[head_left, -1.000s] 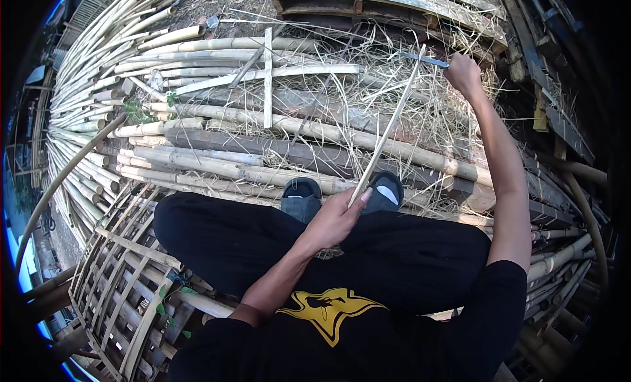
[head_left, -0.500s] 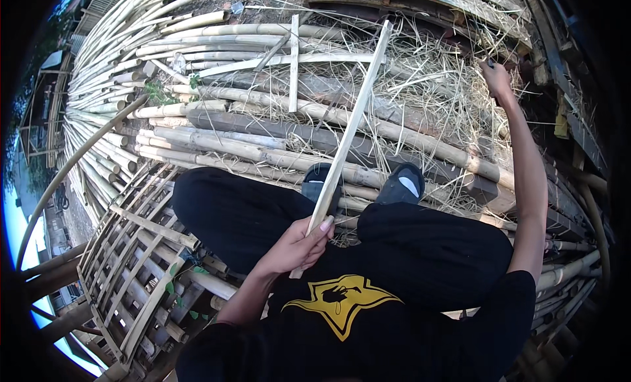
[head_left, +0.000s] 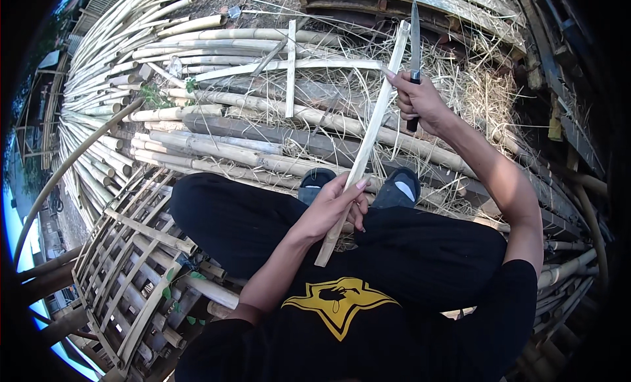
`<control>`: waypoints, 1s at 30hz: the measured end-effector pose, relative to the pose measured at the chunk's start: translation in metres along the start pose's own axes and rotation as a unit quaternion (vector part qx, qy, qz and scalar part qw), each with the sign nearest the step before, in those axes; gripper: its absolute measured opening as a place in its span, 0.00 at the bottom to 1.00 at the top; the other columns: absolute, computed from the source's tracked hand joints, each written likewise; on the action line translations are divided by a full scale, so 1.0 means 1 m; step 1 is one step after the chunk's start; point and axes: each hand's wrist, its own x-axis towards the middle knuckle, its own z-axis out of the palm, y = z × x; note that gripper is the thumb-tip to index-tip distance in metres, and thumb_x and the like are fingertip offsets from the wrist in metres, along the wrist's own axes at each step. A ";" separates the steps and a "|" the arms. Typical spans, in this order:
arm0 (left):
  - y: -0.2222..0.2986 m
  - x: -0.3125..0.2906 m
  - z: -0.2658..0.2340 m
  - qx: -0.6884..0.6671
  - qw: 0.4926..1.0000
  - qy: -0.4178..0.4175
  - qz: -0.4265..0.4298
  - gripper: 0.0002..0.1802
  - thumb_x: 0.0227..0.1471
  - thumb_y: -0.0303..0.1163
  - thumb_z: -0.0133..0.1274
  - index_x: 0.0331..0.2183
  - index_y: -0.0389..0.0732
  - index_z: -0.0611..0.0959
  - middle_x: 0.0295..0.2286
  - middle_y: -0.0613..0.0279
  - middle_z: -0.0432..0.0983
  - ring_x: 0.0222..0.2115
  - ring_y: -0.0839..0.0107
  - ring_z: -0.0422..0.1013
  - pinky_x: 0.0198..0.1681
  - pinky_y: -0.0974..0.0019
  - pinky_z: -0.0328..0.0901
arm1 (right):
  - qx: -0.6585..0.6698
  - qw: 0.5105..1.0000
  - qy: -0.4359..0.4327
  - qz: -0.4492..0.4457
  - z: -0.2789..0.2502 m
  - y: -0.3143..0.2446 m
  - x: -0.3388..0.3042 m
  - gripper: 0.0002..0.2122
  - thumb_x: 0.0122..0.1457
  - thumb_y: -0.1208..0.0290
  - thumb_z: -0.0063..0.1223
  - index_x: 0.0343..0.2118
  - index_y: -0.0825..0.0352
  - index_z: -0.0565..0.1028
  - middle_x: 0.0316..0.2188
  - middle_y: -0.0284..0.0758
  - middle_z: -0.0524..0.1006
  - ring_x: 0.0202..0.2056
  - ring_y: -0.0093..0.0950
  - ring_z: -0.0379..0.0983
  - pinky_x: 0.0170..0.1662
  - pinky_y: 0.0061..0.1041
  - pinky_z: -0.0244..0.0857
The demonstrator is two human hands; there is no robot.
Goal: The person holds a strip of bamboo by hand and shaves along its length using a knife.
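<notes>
Moved since the earlier frame: right hand [head_left: 424, 104], brought in from the far right to beside the upper part of the held strip; left hand [head_left: 336, 208], shifted forward with the strip, whose near end now shows farther below the fingers.

Item: pale bamboo strip [head_left: 370, 137], long, flat and narrow. Position: slanting over the space between the knees, far end near the knife, near end above the lap. Left hand closed around its lower part, thumb uppermost.

Item: knife [head_left: 415, 53], pointed metal blade, dark handle. Gripped in the right hand, blade directed away from the person, just beside the strip's far end. Right thumb reaches over the strip's edge; whether it presses there cannot be told.

Markings: black T-shirt [head_left: 427, 346], bearing a yellow star-shaped print [head_left: 339, 304] with black outline and a dark figure at its centre.

Clothing: black trousers [head_left: 427, 254]; dark slipper [head_left: 399, 190] on the right foot.

Surroundings: two crossed slats [head_left: 290, 86] ahead; pale shavings [head_left: 470, 83] heaped to the right; bamboo poles [head_left: 98, 135] stacked at left; bamboo lattice [head_left: 141, 267] by the left knee; weathered plank [head_left: 401, 2] at the far edge.
</notes>
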 end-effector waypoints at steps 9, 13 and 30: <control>-0.002 0.052 0.006 0.142 0.974 0.121 0.127 0.14 0.64 0.40 0.38 0.35 0.39 0.72 0.15 0.71 0.62 0.11 0.82 0.56 0.14 0.75 0.53 | -0.506 0.835 0.066 -0.206 -0.029 0.022 -0.007 0.24 0.62 0.54 0.47 0.16 0.70 0.68 0.09 0.30 0.60 0.10 0.25 0.53 0.16 0.28 0.52; 0.013 0.053 0.016 0.280 0.911 0.231 0.194 0.15 0.63 0.37 0.41 0.33 0.34 0.72 0.14 0.61 0.64 0.14 0.71 0.63 0.20 0.65 0.56 | -0.627 0.754 0.035 -0.192 -0.012 0.034 -0.022 0.14 0.55 0.64 0.50 0.19 0.71 0.74 0.14 0.46 0.72 0.18 0.46 0.71 0.30 0.39 0.68; 0.012 0.047 0.020 0.287 0.937 0.186 0.069 0.13 0.63 0.33 0.40 0.31 0.32 0.67 0.14 0.53 0.68 0.11 0.62 0.67 0.12 0.60 0.60 | -0.673 0.689 0.019 -0.267 -0.017 0.068 -0.019 0.08 0.48 0.71 0.49 0.22 0.70 0.76 0.14 0.48 0.73 0.20 0.46 0.74 0.27 0.41 0.71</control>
